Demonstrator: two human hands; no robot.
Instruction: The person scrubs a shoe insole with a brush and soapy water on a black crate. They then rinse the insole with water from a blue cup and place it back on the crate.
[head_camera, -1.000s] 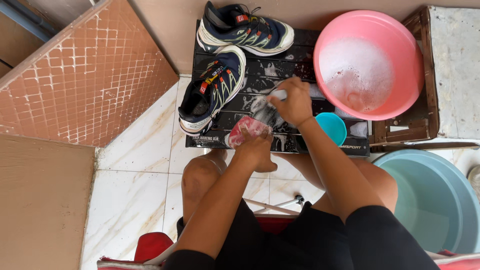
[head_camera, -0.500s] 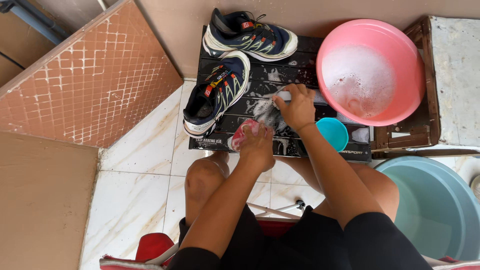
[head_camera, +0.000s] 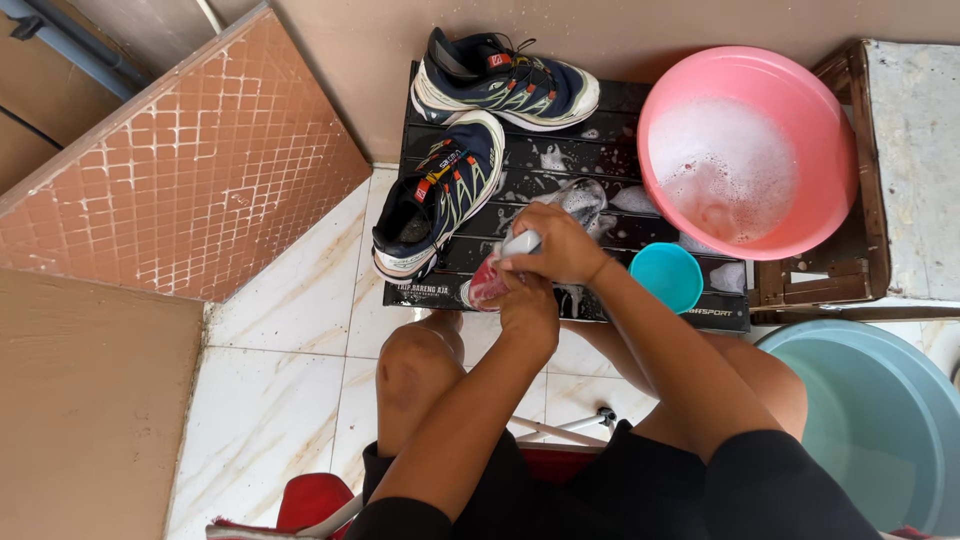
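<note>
Seen from above. Near the left edge of the black slatted tabletop (head_camera: 640, 235): a dark blue sneaker (head_camera: 437, 200), toe toward the wall. Along the far edge: its mate (head_camera: 505, 82) lying sideways. At the front edge, near the middle: left hand (head_camera: 527, 305), grip pinching a red-and-white insole (head_camera: 487, 285) against the slats; right hand (head_camera: 560, 243) just above, grip wrapped around a white-handled brush (head_camera: 522, 243), touching the soapy insole. Right of the hands: small teal cup (head_camera: 667, 275). At the right end: pink basin (head_camera: 745, 150) of suds.
</note>
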